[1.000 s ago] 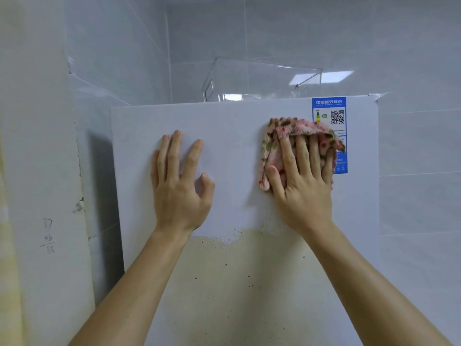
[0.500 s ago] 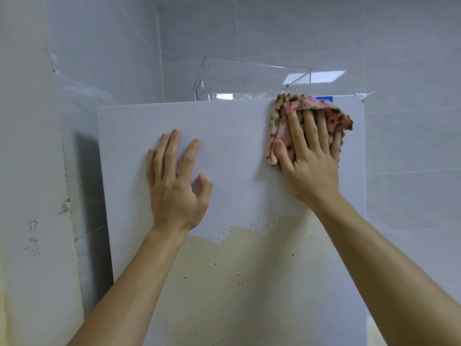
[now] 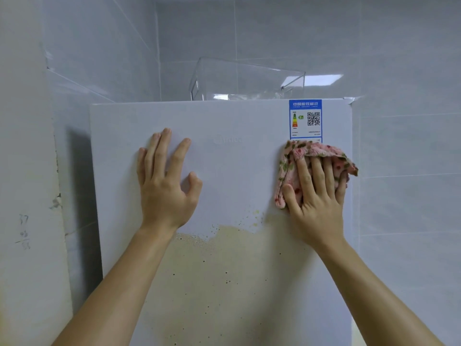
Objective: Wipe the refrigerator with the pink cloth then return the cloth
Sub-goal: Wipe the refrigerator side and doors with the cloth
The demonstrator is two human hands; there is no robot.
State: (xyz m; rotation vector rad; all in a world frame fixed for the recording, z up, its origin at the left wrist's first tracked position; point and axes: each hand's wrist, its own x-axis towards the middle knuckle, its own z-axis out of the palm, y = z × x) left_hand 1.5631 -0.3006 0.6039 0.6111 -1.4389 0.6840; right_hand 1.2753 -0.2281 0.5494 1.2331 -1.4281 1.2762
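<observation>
The white refrigerator point(image 3: 229, 171) fills the middle of the view, its door facing me. A yellowish stain with dark specks point(image 3: 224, 283) covers the lower part of the door. The pink flowered cloth point(image 3: 296, 156) is pressed flat against the door near its right edge, just under a blue energy label point(image 3: 305, 119). My right hand point(image 3: 316, 196) lies on the cloth with fingers spread, holding it to the surface. My left hand point(image 3: 164, 181) rests flat on the bare door to the left, fingers apart, holding nothing.
A clear plastic box point(image 3: 247, 79) stands on top of the refrigerator. Grey tiled walls point(image 3: 409, 146) close in behind and on the right. A rough white wall point(image 3: 25, 171) with pencil marks stands close on the left.
My right hand has slid the cloth down from the door's top edge, uncovering the blue label. My left hand has stayed in place on the door.
</observation>
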